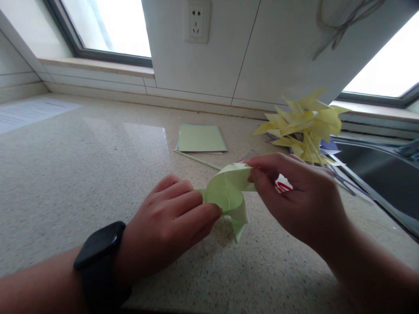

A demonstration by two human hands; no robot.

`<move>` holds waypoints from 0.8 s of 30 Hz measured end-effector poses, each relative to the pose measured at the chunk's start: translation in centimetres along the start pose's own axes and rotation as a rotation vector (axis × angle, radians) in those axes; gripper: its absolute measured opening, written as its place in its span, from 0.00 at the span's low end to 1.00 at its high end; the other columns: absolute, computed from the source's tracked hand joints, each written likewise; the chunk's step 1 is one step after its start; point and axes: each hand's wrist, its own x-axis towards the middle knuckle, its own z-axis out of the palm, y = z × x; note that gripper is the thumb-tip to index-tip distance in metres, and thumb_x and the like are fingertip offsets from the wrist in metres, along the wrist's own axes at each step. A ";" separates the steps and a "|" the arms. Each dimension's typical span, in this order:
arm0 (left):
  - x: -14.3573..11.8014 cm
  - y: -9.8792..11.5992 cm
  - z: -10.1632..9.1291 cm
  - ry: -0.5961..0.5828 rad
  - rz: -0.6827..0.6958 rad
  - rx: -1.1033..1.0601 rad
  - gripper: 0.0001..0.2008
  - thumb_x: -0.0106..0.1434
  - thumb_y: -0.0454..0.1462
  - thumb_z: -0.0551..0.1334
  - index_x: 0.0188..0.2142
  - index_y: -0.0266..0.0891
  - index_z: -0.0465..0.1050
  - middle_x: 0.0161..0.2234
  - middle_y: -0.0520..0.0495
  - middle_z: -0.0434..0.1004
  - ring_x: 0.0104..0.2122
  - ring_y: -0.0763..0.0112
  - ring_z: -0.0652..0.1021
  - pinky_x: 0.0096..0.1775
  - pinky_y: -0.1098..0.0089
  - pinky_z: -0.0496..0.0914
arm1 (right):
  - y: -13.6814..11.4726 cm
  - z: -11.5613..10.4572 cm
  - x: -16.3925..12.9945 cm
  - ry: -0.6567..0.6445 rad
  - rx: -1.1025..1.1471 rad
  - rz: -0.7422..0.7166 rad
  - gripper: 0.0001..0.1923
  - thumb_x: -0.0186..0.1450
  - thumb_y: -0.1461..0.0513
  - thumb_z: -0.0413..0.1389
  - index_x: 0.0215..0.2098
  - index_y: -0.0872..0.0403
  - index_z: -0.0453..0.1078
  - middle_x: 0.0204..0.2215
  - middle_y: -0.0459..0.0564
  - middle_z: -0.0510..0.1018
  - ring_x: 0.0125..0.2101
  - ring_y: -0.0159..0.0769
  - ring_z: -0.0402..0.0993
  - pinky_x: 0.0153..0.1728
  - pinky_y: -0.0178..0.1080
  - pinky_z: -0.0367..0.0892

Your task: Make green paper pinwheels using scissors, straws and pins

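Observation:
A light green paper pinwheel (225, 192) is held between my two hands above the speckled countertop, its corners bent and curled inward. My left hand (180, 209), with a black watch on the wrist, pinches the pinwheel's lower left side. The right hand (291, 192) grips the upper right flap between thumb and fingers. Just beyond the paper a thin pale stick (198, 160) lies slanted on the counter. Something red and white (283, 184) shows partly behind my right hand, too covered to name.
A stack of coloured paper squares (201, 138) lies behind the pinwheel. Several yellow paper pinwheels (304, 124) are piled at the right, beside a metal sink (382, 179). A printed sheet (32, 111) lies far left. The wall holds a socket (197, 22).

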 end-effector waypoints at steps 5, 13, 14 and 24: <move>-0.2 0.0 0.1 0.003 -0.003 -0.003 0.03 0.70 0.34 0.62 0.38 0.39 0.74 0.27 0.51 0.75 0.28 0.68 0.70 0.35 0.64 0.61 | 0.0 0.1 -0.1 0.008 0.146 0.141 0.05 0.67 0.57 0.59 0.36 0.45 0.78 0.28 0.44 0.82 0.27 0.37 0.77 0.28 0.41 0.69; 0.1 -0.1 0.1 0.022 -0.016 -0.006 0.03 0.70 0.33 0.62 0.38 0.39 0.74 0.26 0.53 0.73 0.27 0.69 0.69 0.35 0.64 0.61 | -0.3 0.4 0.7 0.027 0.446 0.307 0.09 0.67 0.54 0.60 0.31 0.48 0.78 0.23 0.45 0.80 0.21 0.32 0.74 0.20 0.35 0.68; 0.1 -0.1 0.1 0.024 -0.017 -0.006 0.03 0.70 0.33 0.62 0.38 0.39 0.74 0.26 0.53 0.73 0.27 0.69 0.69 0.35 0.65 0.61 | -0.3 0.4 0.7 0.019 0.470 0.321 0.07 0.65 0.56 0.62 0.32 0.48 0.78 0.24 0.45 0.81 0.22 0.33 0.75 0.21 0.36 0.69; -0.1 -0.1 -0.1 0.015 -0.018 -0.026 0.03 0.70 0.35 0.62 0.39 0.39 0.74 0.27 0.52 0.76 0.28 0.68 0.71 0.36 0.64 0.61 | -0.2 0.9 -0.2 -0.027 0.356 0.259 0.09 0.60 0.58 0.66 0.38 0.50 0.79 0.31 0.46 0.83 0.27 0.33 0.76 0.27 0.37 0.73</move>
